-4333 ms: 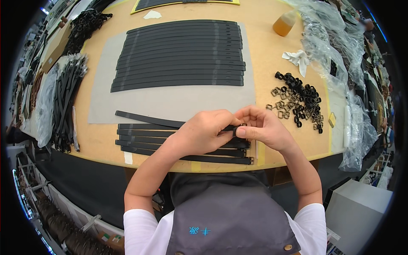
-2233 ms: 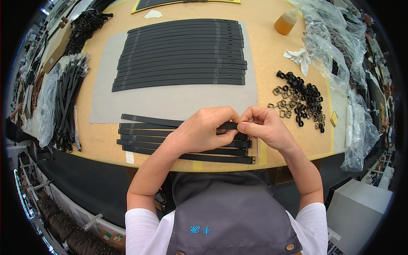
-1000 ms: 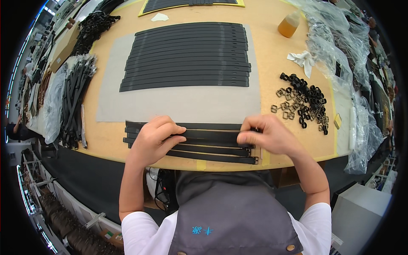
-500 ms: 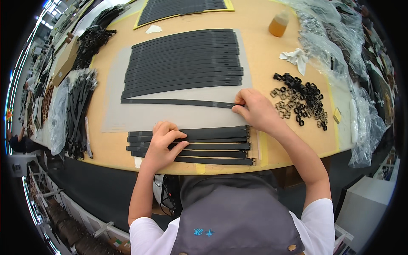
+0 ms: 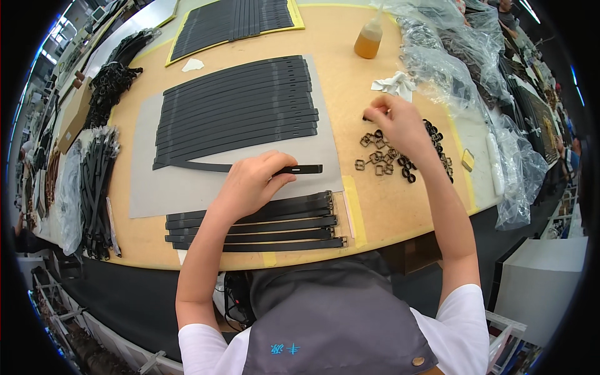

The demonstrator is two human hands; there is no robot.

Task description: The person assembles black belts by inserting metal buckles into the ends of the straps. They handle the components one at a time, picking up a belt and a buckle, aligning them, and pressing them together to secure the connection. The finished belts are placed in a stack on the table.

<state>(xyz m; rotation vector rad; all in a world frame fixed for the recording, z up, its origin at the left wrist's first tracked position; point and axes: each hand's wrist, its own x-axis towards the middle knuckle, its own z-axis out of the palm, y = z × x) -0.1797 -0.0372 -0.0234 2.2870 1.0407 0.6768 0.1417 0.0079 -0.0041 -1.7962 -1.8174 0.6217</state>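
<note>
A black belt strap (image 5: 309, 169) is pinched in my left hand (image 5: 250, 184), close to its slotted end, which sticks out to the right of the fingers. The strap's other end trails left over a grey sheet (image 5: 142, 156). Over small metal buckles (image 5: 379, 156) and black loops (image 5: 407, 172), my right hand (image 5: 400, 128) is closed in a pinch. A small dark piece shows at its fingertips, too hidden to name. Beyond the left hand lies a row of black straps (image 5: 237, 103). Straps with buckles on their ends (image 5: 294, 228) lie along the near edge.
An amber-filled squeeze bottle (image 5: 367, 44) and a crumpled white cloth (image 5: 397, 85) stand at the far right. Clear plastic wrap (image 5: 444, 62) covers the right side. Bundled straps (image 5: 100, 187) lie at left. A yellow-edged board with straps (image 5: 237, 19) is at the back.
My left hand has left the buckled straps and taken hold of the strap my right hand held. The right hand has let go and moved right to the buckles and loops.
</note>
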